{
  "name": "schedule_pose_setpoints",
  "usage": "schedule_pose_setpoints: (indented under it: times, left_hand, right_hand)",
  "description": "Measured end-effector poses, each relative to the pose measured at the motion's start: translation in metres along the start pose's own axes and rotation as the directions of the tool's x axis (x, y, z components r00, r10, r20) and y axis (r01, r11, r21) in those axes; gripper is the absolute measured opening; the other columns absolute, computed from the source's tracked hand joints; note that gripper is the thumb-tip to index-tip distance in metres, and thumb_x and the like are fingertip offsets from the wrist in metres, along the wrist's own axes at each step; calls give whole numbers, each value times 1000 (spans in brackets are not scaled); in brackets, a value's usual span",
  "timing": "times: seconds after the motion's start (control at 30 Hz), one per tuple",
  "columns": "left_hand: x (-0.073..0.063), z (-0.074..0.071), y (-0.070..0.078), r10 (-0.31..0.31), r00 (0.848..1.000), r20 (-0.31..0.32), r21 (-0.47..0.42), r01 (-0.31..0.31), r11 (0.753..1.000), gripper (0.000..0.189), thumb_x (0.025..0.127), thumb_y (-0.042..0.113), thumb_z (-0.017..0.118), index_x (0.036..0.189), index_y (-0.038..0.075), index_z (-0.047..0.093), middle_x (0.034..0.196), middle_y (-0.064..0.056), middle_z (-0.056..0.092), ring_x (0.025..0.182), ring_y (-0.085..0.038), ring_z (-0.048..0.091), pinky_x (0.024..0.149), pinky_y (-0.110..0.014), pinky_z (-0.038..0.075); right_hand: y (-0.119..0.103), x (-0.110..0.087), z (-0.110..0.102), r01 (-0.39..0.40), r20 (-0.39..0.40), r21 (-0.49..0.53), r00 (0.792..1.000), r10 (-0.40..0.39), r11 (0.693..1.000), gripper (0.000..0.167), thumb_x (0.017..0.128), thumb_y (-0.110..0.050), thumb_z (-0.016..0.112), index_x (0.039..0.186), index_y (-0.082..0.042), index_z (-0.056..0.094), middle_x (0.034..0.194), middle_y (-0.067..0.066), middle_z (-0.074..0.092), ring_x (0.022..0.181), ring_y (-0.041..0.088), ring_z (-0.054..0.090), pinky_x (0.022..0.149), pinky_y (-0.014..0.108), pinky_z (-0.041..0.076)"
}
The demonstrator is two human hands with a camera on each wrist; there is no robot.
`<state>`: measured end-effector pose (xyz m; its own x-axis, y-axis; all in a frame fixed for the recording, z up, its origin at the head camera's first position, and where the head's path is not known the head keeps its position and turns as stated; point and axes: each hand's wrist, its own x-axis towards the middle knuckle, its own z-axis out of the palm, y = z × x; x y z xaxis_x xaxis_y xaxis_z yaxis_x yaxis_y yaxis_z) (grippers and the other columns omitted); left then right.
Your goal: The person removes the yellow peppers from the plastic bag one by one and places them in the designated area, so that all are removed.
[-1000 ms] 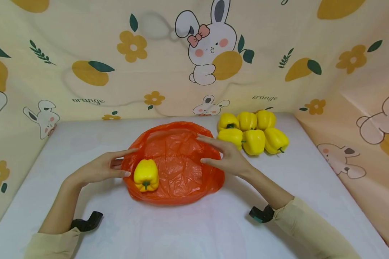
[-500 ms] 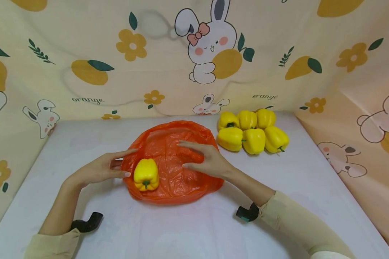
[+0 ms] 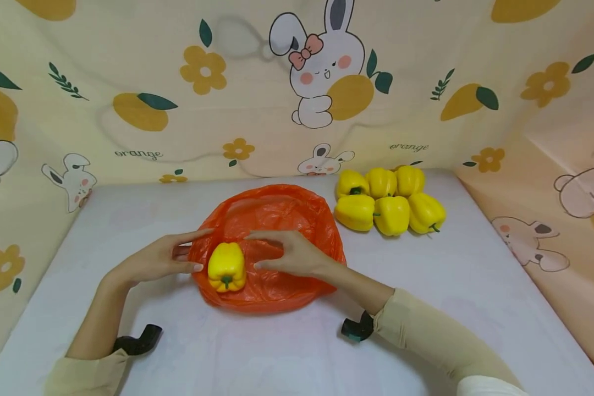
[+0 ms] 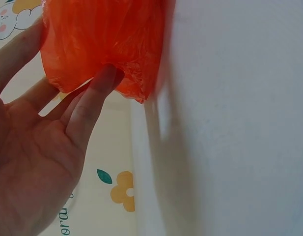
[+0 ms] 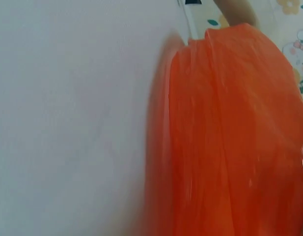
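An orange-red plastic bag (image 3: 297, 302) lies spread with its mouth up at the middle of the table. Inside it, toward the left, sits one yellow bell pepper (image 3: 226, 268) with its green stem facing the front. My left hand (image 3: 158, 256) touches the bag's left side, thumb and fingers spread apart; the left wrist view shows the fingers (image 4: 90, 103) against the plastic. Over the bag's inside hovers my right hand (image 3: 292, 254), thumb and fingers apart, just right of the pepper and holding nothing. In the right wrist view the bag (image 5: 239, 137) hides that hand.
Several yellow bell peppers (image 3: 392, 215) stand in two rows at the back right of the white table (image 3: 277, 352). A patterned cloth (image 3: 257, 77) hangs behind and along the sides. Black wrist mounts (image 3: 138, 340) sit on both forearms.
My right hand has moved left from the bag's right rim to beside the pepper inside. The left hand and the peppers have kept their places.
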<state>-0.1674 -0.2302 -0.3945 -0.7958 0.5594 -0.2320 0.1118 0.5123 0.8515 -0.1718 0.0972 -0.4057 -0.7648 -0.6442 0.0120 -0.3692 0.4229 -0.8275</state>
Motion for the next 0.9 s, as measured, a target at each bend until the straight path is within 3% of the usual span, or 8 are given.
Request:
schedule_pose_setpoints:
  times: [0.2,0.57,0.9]
  left_hand:
    - [6,1,1,5,1000,-2,44,-5,999,72,90,29,74,152,16,41,154,-19,38,124,-33,53,100,-47,49]
    - [2,1,-2,-20,1000,13,-8,20,1000,73,90,27,74,153,16,39,157,-22,32,128,-41,50,94,-43,54]
    - [3,3,-3,-34,999,13,14,33,999,75,89,29,75,153,17,39,156,-23,32,127,-40,51,96,-45,52]
  right_hand:
    - [-4,7,8,-29,6,-21,1000,29,999,59,87,-37,77,140,-22,58,138,-3,59,129,15,49,105,42,45]
    - [-14,30,24,-173,74,-9,982,173,985,65,84,-46,78,141,-26,56,136,-10,58,123,11,53,101,34,47]
    - [-14,35,32,-162,115,-2,980,161,987,73,80,-43,82,143,-23,51,133,-9,59,117,9,55,96,27,49]
